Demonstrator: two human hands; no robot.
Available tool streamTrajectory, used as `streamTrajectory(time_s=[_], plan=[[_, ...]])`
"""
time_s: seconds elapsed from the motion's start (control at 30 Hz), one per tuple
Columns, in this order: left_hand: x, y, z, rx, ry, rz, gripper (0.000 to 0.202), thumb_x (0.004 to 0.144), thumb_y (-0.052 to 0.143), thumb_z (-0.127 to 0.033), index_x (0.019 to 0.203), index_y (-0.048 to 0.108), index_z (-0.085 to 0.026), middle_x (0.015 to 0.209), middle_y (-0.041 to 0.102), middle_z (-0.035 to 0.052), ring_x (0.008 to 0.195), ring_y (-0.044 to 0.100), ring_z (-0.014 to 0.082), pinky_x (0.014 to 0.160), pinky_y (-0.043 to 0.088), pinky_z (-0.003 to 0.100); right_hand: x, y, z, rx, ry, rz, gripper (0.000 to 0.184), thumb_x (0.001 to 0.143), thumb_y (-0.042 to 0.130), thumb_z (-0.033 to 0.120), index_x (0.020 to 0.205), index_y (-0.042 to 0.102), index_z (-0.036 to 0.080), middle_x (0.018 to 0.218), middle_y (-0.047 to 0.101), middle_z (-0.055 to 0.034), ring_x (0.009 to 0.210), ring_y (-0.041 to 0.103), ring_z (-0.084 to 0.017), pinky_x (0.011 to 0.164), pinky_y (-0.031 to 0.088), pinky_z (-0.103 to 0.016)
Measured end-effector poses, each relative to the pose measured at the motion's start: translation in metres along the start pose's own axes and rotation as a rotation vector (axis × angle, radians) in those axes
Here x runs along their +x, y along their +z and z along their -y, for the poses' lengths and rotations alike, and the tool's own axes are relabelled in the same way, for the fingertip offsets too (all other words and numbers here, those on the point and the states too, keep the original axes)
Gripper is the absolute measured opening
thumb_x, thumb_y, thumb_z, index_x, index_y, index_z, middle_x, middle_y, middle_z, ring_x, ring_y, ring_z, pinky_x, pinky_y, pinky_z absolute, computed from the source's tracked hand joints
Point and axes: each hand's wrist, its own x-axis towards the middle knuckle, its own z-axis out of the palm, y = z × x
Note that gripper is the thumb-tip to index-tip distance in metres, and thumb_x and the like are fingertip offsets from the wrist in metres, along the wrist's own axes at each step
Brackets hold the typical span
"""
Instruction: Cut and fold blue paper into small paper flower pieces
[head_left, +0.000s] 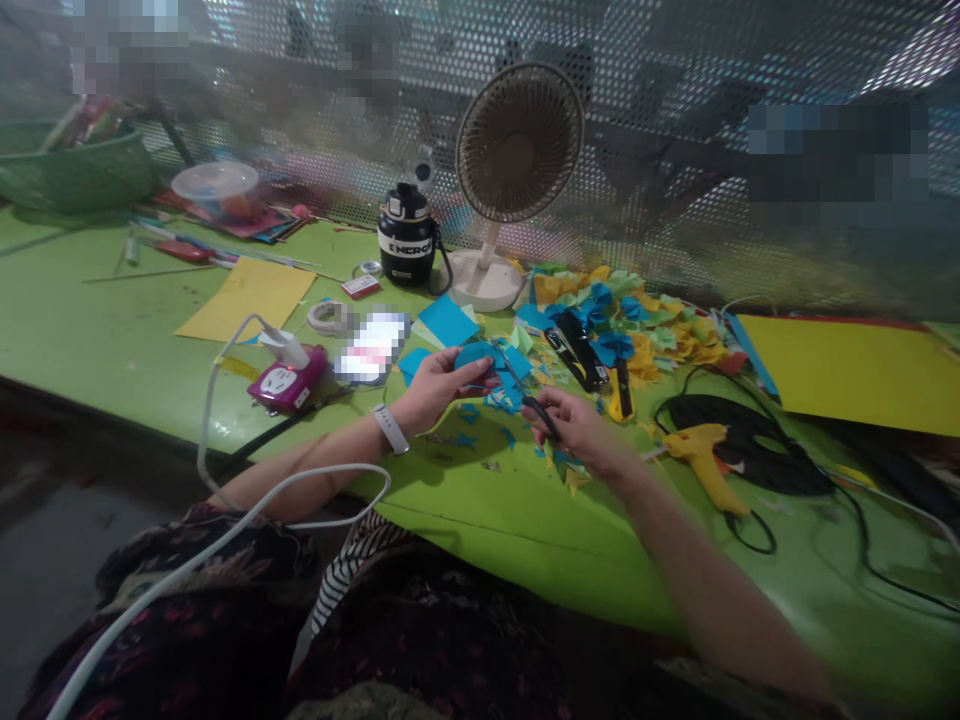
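Left hand (433,392) pinches blue paper piece (474,354), frame centre; right hand (577,428) grips scissors (525,393), blades at paper edge, cutting step in hand. Blue scraps (469,412) below on green table (480,505).

A bright green surface (112,330) is shown, crowded with craft materials. At its far left a green basket (71,165) and a clear lidded tub (216,188) are set, with a yellow paper sheet (247,298) laid flat nearer the front. A purple power socket (289,382) and a tape roll (324,316) are placed near the middle. A black jug (407,240) and a small desk fan (517,150) are stood side by side at the back. To the right, a heap of blue, yellow and green paper scraps (637,325) is spread, with a yellow glue gun (701,455), a coiled black cable (742,440) and a large yellow sheet (855,370) beyond.
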Motion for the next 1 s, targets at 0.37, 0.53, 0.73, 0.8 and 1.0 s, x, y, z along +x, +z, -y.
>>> streamTrajectory(time_s=[0.37, 0.53, 0.73, 0.8, 1.0], plan=[[0.0001, -0.0015, -0.0007, 0.024, -0.003, 0.005, 0.033, 0.067, 0.088, -0.030, 0.083, 0.066, -0.011, 0.079, 0.074, 0.0052, 0.069, 0.070, 0.0131, 0.070, 0.057, 0.028, 0.0000, -0.0016, 0.0006, 0.001, -0.007, 0.005, 0.059, 0.056, 0.079, 0.069, 0.072, 0.047, 0.022, 0.053, 0.057, 0.0040, 0.045, 0.045, -0.009, 0.043, 0.026, -0.022], [0.0015, -0.0036, 0.0003, 0.033, 0.004, -0.001, 0.032, 0.067, 0.087, -0.031, 0.083, 0.067, -0.012, 0.078, 0.073, 0.0045, 0.066, 0.069, 0.0121, 0.069, 0.057, 0.028, -0.0006, -0.0018, 0.0008, -0.005, -0.008, 0.002, 0.060, 0.055, 0.079, 0.071, 0.071, 0.047, 0.022, 0.053, 0.057, 0.0038, 0.046, 0.047, -0.009, 0.043, 0.029, -0.022], [0.0033, -0.0058, 0.0017, 0.052, 0.019, -0.015, 0.032, 0.069, 0.086, -0.031, 0.085, 0.067, -0.012, 0.077, 0.073, 0.0039, 0.065, 0.069, 0.0120, 0.065, 0.057, 0.026, -0.0003, -0.0023, 0.0005, -0.011, 0.001, -0.003, 0.060, 0.055, 0.080, 0.070, 0.070, 0.048, 0.022, 0.053, 0.058, 0.0034, 0.046, 0.047, -0.009, 0.042, 0.028, -0.022], [0.0034, -0.0057, 0.0014, 0.063, 0.023, -0.016, 0.034, 0.068, 0.087, -0.033, 0.085, 0.066, -0.012, 0.077, 0.073, 0.0042, 0.065, 0.069, 0.0125, 0.063, 0.056, 0.026, -0.0005, -0.0022, 0.0014, -0.007, 0.002, -0.009, 0.061, 0.054, 0.081, 0.070, 0.070, 0.047, 0.022, 0.052, 0.057, 0.0038, 0.045, 0.046, -0.008, 0.042, 0.026, -0.022], [0.0032, -0.0050, -0.0008, 0.089, 0.030, -0.031, 0.041, 0.064, 0.088, -0.039, 0.084, 0.064, -0.013, 0.075, 0.073, 0.0038, 0.066, 0.070, 0.0136, 0.059, 0.055, 0.024, -0.0008, -0.0018, 0.0020, -0.007, 0.010, -0.016, 0.061, 0.054, 0.081, 0.070, 0.069, 0.047, 0.022, 0.052, 0.058, 0.0035, 0.045, 0.047, -0.009, 0.041, 0.027, -0.022]])
